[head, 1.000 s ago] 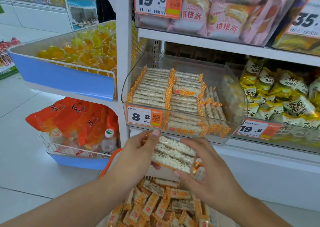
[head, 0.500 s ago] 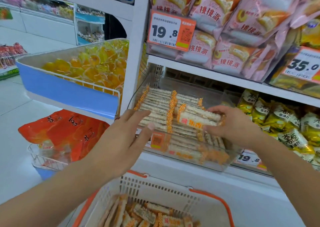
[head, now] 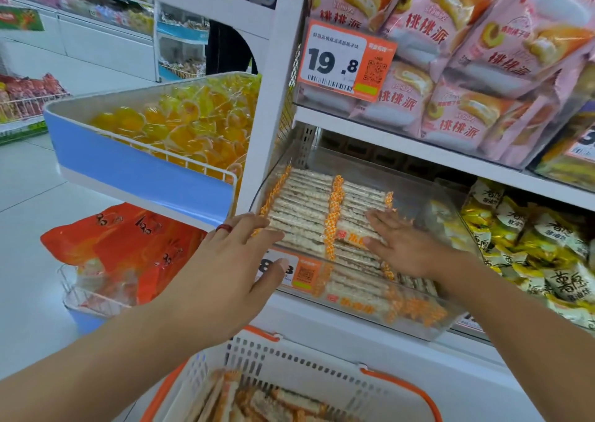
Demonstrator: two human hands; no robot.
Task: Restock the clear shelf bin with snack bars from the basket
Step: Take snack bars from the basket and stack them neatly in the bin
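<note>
The clear shelf bin sits on the middle shelf, filled with rows of white snack bars with orange-checked ends. My right hand lies flat inside the bin, fingers straight, pressing on the right row of bars. My left hand hovers at the bin's front left corner with spread fingers, holding nothing. It partly hides the orange price tag. Below, the white basket with orange handles holds several more bars.
A blue-fronted tray of yellow jelly cups juts out at the left. Orange bags lie in a wire rack beneath it. Pink cake packs fill the shelf above, and yellow snack packets sit right of the bin.
My right hand carried a stack of bars up from the basket into the bin and let them go; it now lies flat on them. My left hand rose to the bin's front.
</note>
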